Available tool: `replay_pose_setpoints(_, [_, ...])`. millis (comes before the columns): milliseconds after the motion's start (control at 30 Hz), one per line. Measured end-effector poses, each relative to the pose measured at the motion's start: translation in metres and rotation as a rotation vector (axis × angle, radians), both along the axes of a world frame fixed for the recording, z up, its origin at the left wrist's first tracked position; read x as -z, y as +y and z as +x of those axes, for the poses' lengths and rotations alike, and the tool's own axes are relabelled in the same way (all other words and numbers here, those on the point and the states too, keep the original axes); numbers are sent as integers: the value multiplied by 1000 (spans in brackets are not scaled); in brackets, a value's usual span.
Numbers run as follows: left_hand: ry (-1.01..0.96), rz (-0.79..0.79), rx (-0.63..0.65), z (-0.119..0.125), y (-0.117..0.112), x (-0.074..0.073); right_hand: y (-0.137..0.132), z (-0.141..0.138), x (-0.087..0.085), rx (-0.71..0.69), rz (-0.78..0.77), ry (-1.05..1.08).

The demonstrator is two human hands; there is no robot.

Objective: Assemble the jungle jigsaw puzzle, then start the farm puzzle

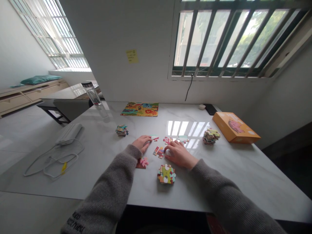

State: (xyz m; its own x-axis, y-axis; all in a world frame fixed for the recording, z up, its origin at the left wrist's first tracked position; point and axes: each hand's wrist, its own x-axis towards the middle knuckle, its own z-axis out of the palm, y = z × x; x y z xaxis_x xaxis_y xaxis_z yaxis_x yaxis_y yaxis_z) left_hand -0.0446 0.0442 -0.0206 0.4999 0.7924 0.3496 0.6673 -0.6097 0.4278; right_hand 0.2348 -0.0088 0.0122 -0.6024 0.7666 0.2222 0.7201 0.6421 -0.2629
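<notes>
A small cluster of puzzle pieces (160,152) is laid on the desk (102,143), between the two hands, with its right edge met by the thumb of the right hand (180,155); the other right fingertips are placed over upper pieces (167,140), and whether that grip is clamped on anything cannot be told. A pale piece (154,137) is touched by the left hand (141,144), whose grip likewise cannot be judged. Pink pieces (144,162) are seen near the left wrist. The step in hand is judged to be the sorting and lining up of loose pieces; matched edges and light fingertip pressure seem called for next. Farther out, a front stack (166,174), a left stack (122,130), a right stack (211,136), an orange box (235,127) and a picture board (140,109) are found
</notes>
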Motion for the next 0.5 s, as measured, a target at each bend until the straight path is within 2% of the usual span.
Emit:
replay_pose_setpoints(167, [36, 83, -34, 8, -3, -1, 17, 13, 4, 143, 87, 81])
replay_pose_setpoints(267, [89, 68, 27, 17, -11, -6, 30, 19, 11, 191, 142, 95])
replay_pose_setpoints(400, [116, 38, 116, 30, -21, -9, 40, 18, 16, 189, 105, 65])
replay_pose_setpoints(500, [98, 27, 146, 38, -22, -5, 44, 15, 17, 179, 59, 67])
